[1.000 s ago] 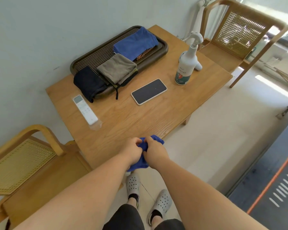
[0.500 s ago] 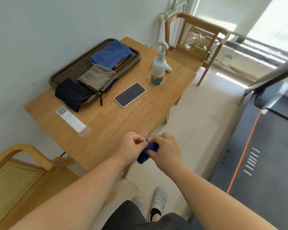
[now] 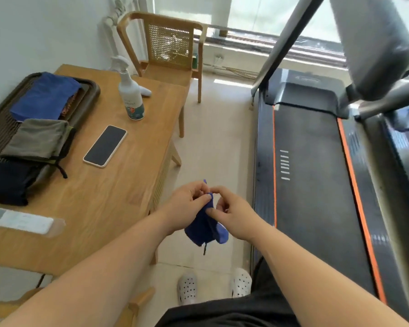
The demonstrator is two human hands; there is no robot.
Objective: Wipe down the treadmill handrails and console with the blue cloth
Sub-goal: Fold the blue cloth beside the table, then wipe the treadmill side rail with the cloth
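Observation:
A small blue cloth hangs in front of me above the floor, between the table and the treadmill. My left hand grips its upper part, and my right hand pinches its top edge with thumb and fingers. The treadmill lies to the right, its black belt edged with orange stripes. A grey upright rises at its left side, and the grey console with a handrail looms blurred at the upper right, well above and beyond both hands.
A wooden table at left carries a dark tray of folded cloths, a spray bottle, a phone and a white remote. A cane chair stands behind the table. My white clogs are on the tiled floor.
The view has swung right from the table to the treadmill. Both hands have moved off the table edge with the cloth, which now hangs lower and more unfolded.

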